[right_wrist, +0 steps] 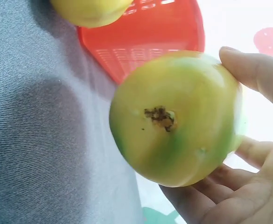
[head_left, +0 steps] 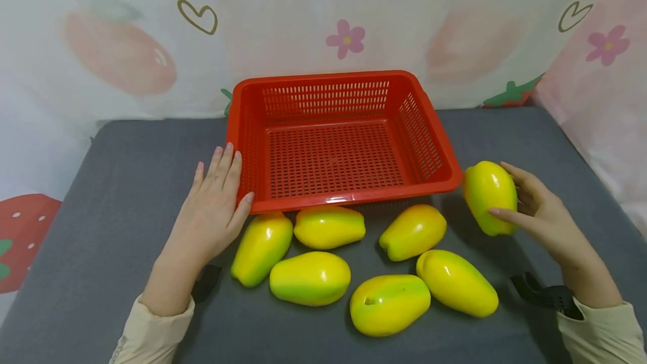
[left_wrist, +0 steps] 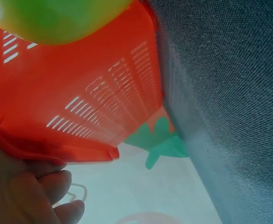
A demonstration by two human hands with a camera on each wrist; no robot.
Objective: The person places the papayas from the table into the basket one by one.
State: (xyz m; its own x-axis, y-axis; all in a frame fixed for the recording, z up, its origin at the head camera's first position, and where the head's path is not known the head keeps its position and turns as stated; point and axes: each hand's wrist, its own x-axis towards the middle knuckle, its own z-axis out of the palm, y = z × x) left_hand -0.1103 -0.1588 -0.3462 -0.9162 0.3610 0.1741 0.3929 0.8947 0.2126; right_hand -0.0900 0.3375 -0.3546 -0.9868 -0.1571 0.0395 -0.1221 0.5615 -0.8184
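At opposite edges of the open basket [head_left: 354, 198], right fingers [head_left: 520, 174] round a fruit [head_left: 487, 195], left fingers [head_left: 233, 174] straight

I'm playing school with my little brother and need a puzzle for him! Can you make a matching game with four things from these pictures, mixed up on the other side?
Things:
1. Left hand
2. Basket
3. Right hand
4. Tabletop

Matches:
A. Red, with slotted sides
B. Gripping a yellow-green fruit
C. Grey, underneath the fruits
D. Touching the basket's rim

Right pairs: 1-D, 2-A, 3-B, 4-C
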